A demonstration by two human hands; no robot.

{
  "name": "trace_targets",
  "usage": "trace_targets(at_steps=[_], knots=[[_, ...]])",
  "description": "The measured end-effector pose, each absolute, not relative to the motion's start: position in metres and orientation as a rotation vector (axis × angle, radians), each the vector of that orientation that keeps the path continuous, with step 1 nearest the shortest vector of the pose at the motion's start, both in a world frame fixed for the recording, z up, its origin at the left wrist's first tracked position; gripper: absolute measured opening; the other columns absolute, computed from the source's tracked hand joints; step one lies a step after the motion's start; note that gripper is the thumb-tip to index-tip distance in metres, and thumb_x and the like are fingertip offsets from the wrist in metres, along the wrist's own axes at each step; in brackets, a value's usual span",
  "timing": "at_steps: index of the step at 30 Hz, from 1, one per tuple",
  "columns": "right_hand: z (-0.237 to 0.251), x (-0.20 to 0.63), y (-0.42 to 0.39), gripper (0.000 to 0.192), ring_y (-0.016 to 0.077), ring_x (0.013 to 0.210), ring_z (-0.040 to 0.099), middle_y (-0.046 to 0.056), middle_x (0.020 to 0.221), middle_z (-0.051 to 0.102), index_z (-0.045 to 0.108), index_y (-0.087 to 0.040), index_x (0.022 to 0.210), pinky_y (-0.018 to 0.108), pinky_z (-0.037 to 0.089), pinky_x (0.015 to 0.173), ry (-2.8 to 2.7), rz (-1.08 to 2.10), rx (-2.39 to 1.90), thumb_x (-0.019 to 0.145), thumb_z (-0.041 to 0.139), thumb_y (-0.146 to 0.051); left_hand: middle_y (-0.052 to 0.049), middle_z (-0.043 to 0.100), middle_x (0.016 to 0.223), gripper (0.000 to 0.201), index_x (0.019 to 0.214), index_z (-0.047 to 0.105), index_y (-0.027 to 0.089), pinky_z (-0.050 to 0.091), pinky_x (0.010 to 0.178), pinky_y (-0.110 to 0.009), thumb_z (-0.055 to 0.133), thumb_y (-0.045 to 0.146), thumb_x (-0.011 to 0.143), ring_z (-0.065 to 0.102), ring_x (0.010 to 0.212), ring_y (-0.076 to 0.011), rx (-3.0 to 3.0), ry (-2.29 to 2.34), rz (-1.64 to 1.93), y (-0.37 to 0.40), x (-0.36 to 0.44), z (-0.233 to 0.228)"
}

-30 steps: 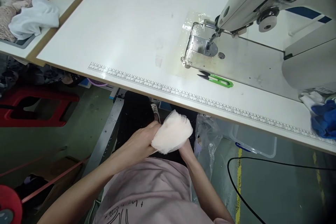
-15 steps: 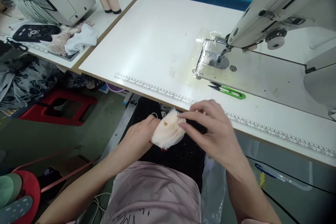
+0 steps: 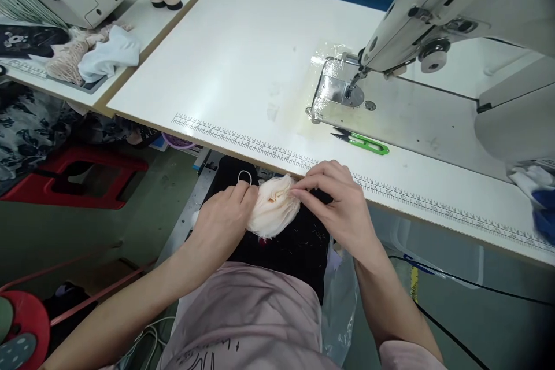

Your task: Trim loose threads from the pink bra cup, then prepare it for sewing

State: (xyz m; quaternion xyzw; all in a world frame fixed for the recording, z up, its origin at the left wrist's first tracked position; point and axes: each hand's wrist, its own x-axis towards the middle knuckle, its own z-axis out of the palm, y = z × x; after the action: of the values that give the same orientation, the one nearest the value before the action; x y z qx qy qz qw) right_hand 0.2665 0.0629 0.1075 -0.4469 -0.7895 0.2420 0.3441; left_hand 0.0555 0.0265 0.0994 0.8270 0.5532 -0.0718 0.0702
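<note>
We saw first the wide white desk (image 3: 243, 63) with a ruler scale printed along its near edge, and on its right part the big grey-white industrial sewing machine (image 3: 455, 6). Just in front of the machine's needle plate lay small thread snips with green handles (image 3: 362, 141). On the neighbouring table at the far left rested a crumpled white cloth (image 3: 110, 58).

Below the desk edge, on the dark black fabric (image 3: 299, 248) over our lap, we held a small bundle of pale peach, gauzy fabric (image 3: 271, 214). It looked very light and soft, loose and easy to crush, so in our judgement it would slide or unfold if gripped only at one edge; the better place to take it was at the gathered middle, with a second hold at the open top fold.

Our left hand (image 3: 221, 225) came in from the lower left with the wrist low, its fingers curled closed around the left side of the bundle. Our right hand (image 3: 342, 208) reached across from the right, palm down, and its thumb and forefinger were pinched together on the top right edge of the bundle, the other fingers loosely bent.
</note>
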Motion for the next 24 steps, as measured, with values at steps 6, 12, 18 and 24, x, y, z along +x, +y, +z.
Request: trace_targets(at_steps=[6, 12, 18, 24], knots=[[0.121, 0.298, 0.081, 0.007, 0.0205, 0.078, 0.057, 0.001, 0.079, 0.061, 0.068, -0.024, 0.081, 0.036, 0.043, 0.072, -1.834, 0.291, -1.230, 0.088, 0.071, -0.024, -0.007, 0.060, 0.096, 0.041, 0.119, 0.054, 0.011, 0.046, 0.064, -0.032, 0.035, -0.005, 0.086, 0.058, 0.078, -0.0205, 2.605, 1.733, -0.326, 0.031, 0.058, 0.102], [0.147, 0.356, 0.064, 0.020, 0.0192, 0.062, 0.053, 0.001, 0.071, 0.059, 0.067, -0.026, 0.071, 0.033, 0.041, 0.055, -1.857, 0.452, -1.395, 0.085, 0.074, -0.038, -0.007, 0.060, 0.096, 0.041, 0.114, 0.054, 0.012, 0.044, 0.061, -0.031, 0.038, -0.007, 0.082, 0.057, 0.076, -0.0194, 2.637, 1.747, -0.218, 0.040, 0.051, 0.102], [0.148, 0.367, 0.041, 0.021, 0.0194, 0.066, 0.059, 0.003, 0.079, 0.066, 0.072, -0.028, 0.080, 0.030, 0.040, 0.047, -1.974, 0.476, -1.515, 0.090, 0.066, -0.046, -0.007, 0.061, 0.096, 0.037, 0.112, 0.054, 0.014, 0.046, 0.061, -0.032, 0.041, -0.004, 0.083, 0.057, 0.075, -0.0195, 2.642, 1.771, -0.131, 0.042, 0.047, 0.101], [0.133, 0.333, 0.066, 0.011, 0.0261, 0.099, 0.063, 0.004, 0.102, 0.068, 0.072, -0.028, 0.098, 0.042, 0.051, 0.086, -1.877, 0.169, -1.425, 0.092, 0.064, -0.034, -0.009, 0.062, 0.106, 0.040, 0.117, 0.051, 0.014, 0.047, 0.063, -0.032, 0.044, -0.002, 0.081, 0.063, 0.083, -0.0217, 2.644, 1.794, -0.100, 0.038, 0.045, 0.103]])
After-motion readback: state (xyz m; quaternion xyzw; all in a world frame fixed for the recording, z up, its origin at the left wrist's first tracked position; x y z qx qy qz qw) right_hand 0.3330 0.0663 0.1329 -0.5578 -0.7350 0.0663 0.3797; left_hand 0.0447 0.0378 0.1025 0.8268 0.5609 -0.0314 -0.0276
